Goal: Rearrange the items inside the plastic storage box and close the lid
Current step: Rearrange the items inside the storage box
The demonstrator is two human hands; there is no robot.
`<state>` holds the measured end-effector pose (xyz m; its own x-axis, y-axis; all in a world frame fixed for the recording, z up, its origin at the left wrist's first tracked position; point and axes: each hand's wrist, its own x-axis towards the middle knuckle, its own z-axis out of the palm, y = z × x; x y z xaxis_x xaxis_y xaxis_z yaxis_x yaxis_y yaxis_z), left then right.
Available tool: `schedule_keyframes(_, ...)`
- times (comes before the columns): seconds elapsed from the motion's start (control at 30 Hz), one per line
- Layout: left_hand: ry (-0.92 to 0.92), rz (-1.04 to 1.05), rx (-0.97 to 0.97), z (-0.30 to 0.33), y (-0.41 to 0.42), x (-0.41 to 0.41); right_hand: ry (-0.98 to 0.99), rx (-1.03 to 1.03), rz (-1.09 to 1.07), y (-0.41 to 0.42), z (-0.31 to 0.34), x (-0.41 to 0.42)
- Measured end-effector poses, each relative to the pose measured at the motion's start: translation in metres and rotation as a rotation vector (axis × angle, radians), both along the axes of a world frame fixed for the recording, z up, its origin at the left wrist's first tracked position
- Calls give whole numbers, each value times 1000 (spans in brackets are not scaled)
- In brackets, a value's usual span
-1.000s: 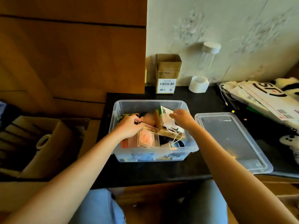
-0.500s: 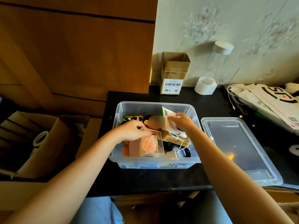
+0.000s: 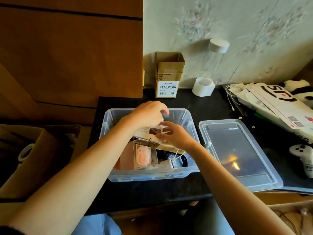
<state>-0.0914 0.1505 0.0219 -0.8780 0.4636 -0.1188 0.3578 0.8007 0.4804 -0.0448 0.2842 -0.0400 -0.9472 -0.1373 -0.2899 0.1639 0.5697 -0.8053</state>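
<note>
Hands over a clear storage box (image 3: 189,122) on the black table (image 3: 203,106), left hand (image 3: 149,114) and right hand (image 3: 176,135) both pinching a flat carton (image 3: 145,133) held above the contents — pink rose case (image 3: 143,156) beneath, lid (image 3: 237,153) off, lying just right of the box.

Clear plastic storage box (image 3: 149,175) — open, crammed — lid (image 3: 237,153) flat beside it.
</note>
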Motion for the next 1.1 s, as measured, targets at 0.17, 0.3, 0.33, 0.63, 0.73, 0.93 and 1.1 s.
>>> schedule_keyframes(0.17, -80, -92, -265, -29, 26, 0, 142, 41, -201, 43, 10, -3)
schedule_keyframes(0.3, 101, -134, -446, -42, 43, -6, 217, 255, -590, 105, -3, 1)
schedule_keyframes(0.33, 99, -160, -440, -43, 46, -7, 155, 341, -604, 117, -12, 4)
schedule_keyframes(0.63, 90, -351, -615, -58, 70, -17, -116, 455, -515, 133, -68, 18)
schedule_keyframes(0.73, 109, -327, -644, -62, 76, -20, -96, 439, -547, 133, -72, 18)
schedule_keyframes(0.93, 82, -293, -620, -72, 74, -21, -59, 494, -545, 131, -69, 16)
schedule_keyframes(1.1, 46, -333, -668, -70, 75, -21, 201, 467, -655, 127, -35, 8)
